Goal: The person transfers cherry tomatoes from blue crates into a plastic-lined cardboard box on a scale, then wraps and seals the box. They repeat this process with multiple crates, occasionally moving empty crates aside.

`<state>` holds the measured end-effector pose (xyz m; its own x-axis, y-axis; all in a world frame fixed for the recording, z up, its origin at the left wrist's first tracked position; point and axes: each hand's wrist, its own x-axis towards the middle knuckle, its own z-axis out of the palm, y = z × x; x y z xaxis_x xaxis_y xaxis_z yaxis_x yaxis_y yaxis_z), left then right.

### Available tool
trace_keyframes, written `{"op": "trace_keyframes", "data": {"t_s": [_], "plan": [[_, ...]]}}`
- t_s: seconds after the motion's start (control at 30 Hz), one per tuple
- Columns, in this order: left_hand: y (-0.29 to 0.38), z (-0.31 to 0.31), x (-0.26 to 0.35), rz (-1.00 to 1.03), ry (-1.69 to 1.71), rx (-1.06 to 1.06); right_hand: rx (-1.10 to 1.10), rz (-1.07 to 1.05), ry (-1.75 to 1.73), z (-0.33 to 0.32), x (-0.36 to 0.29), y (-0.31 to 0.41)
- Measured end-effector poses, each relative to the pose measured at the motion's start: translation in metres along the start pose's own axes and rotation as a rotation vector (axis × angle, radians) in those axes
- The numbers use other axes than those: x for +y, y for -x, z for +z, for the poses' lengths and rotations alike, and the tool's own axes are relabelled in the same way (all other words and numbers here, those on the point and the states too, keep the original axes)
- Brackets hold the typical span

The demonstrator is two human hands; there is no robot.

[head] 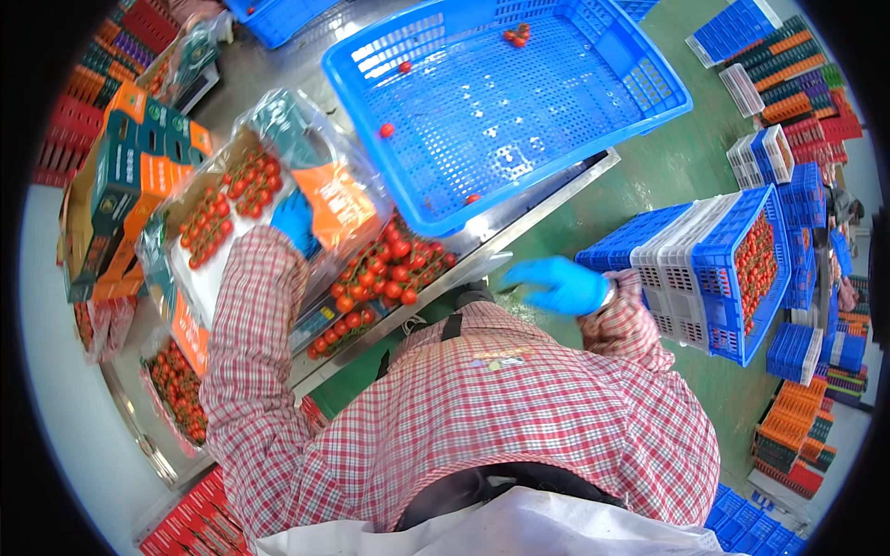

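Observation:
My left hand [293, 221], in a blue glove, reaches into a cardboard box [208, 278] lined with clear printed plastic film [341, 208]. My sleeve and the film hide part of its fingers. Beyond that hand, bunches of cherry tomatoes on the vine [254, 182] lie on white paper in the box. Further vine tomatoes [396, 267] are heaped between the box and the table's near edge. My right hand [560, 285], also gloved in blue, is held out over the floor beside the table, apart from the crates, its fingers blurred and nothing visible in it.
A large blue plastic crate [445, 226] with a few tomatoes rests on the metal table [549, 201]. Stacked blue and white crates [685, 267] stand right, tomatoes in the outermost. Cardboard cartons [132, 194] are piled left. A tray of tomatoes [174, 389] lies lower left.

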<state>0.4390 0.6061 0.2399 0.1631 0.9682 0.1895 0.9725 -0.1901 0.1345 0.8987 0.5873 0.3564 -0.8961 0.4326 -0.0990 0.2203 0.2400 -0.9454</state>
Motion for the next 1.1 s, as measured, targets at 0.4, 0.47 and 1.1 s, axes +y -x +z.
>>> {"op": "trace_keyframes", "data": {"t_s": [0.4,0.47,1.1], "plan": [[0.044,-0.125,0.166,-0.731,0.803,0.368,0.284,0.387,0.941,-0.373,0.141,-0.16],[0.035,-0.121,0.2,-0.649,0.698,0.366,0.36,0.454,1.028,-0.392,0.185,-0.211],[-0.036,0.001,0.256,-0.964,1.341,0.231,0.238,0.349,0.691,-0.32,0.09,0.029]]}}
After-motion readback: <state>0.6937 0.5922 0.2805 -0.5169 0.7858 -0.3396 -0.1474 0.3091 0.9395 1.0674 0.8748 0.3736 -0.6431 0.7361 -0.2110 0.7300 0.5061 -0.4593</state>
